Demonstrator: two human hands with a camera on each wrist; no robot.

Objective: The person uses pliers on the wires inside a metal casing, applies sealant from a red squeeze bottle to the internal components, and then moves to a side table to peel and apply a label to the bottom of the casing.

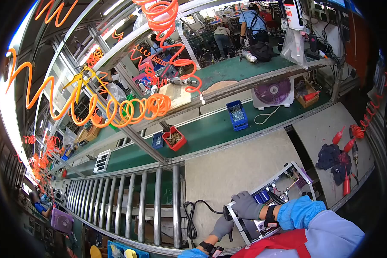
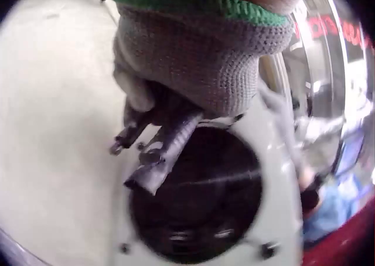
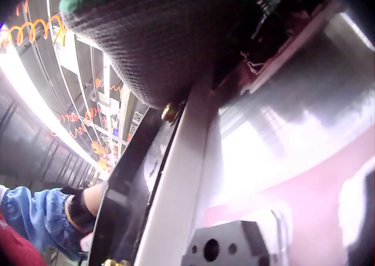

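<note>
An open metal-framed appliance chassis [image 1: 266,195] with blue parts and wiring inside lies at an angle on the bench. My gloved left hand [image 1: 222,227] is at its near-left end, gripping a dark piece [image 2: 167,152] with two tube-like ends. That piece overlaps a black round disc [image 2: 196,201] on the white end panel [image 2: 275,178] in the left wrist view. My gloved right hand [image 1: 247,205] lies over the chassis's upper left corner, its fingertips hidden. The right wrist view has that glove against a white panel edge [image 3: 181,178], near a brass-coloured screw [image 3: 170,112].
A black cord [image 1: 191,219] curls left of the chassis, beside the roller conveyor [image 1: 137,206]. Beyond stand a red bin [image 1: 174,138], a blue bin [image 1: 237,116] and a purple fan unit [image 1: 272,92]. Dark cloths [image 1: 329,157] and red-handled tools lie at right. Orange coiled hoses [image 1: 159,103] hang overhead.
</note>
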